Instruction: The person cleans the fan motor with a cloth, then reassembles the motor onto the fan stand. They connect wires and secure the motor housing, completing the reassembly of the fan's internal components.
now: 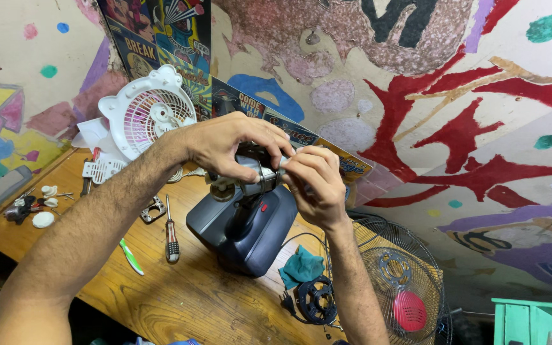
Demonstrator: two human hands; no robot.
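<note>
Hands are wrapped around a small metal motor (260, 182) on top of a dark blue fan base (244, 230). The motor is gripped from above by the left hand (225, 145) and pinched at its end by the right hand (314, 182). A screwdriver (171, 233) is laid on the wooden surface (180, 300) nearby.
</note>
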